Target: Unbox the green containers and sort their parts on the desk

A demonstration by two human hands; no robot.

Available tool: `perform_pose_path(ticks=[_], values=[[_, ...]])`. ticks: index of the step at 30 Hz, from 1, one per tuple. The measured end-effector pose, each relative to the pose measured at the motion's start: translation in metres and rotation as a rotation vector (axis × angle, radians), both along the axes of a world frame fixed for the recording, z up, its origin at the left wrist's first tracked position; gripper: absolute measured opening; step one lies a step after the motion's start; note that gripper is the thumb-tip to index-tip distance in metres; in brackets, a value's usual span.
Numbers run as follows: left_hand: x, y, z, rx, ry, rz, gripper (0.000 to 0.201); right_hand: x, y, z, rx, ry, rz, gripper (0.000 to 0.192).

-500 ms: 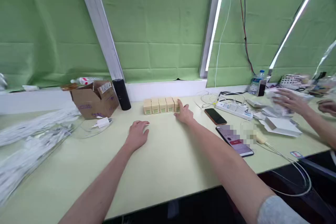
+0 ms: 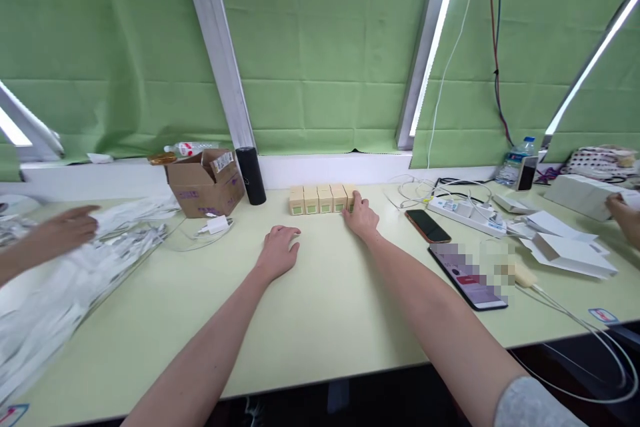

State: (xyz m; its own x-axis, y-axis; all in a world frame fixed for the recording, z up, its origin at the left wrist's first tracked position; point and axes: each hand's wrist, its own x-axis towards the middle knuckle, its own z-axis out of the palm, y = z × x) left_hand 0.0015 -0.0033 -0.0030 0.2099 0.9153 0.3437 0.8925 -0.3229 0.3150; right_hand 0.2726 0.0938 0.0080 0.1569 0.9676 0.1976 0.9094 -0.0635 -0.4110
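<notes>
A row of several small cream boxes (image 2: 320, 199) stands near the back of the pale green table (image 2: 320, 320). My right hand (image 2: 362, 217) rests at the right end of that row, fingertips touching the last box (image 2: 349, 197). My left hand (image 2: 279, 251) lies palm down on the bare tabletop, a little in front of the row, holding nothing.
A cardboard box (image 2: 206, 183), a black cylinder (image 2: 251, 175) and a white charger (image 2: 216, 225) sit back left. Plastic-wrapped white cables (image 2: 60, 293) lie left, another person's hand (image 2: 63, 230) over them. Two phones (image 2: 427, 225) (image 2: 470, 270), a power strip (image 2: 465, 212) and papers (image 2: 565, 247) lie right.
The view has swung left, so everything sits further right in the frame. A person's hand has appeared at the left over the cables. My own hands keep their places.
</notes>
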Motion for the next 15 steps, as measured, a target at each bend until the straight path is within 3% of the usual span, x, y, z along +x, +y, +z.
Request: perform_pose_path(ticks=[15], values=[[-0.0033,0.0006,0.0012,0.020,0.001,-0.012,0.030,-0.0092,0.0003,0.0052,0.070,0.101,-0.070,0.049]])
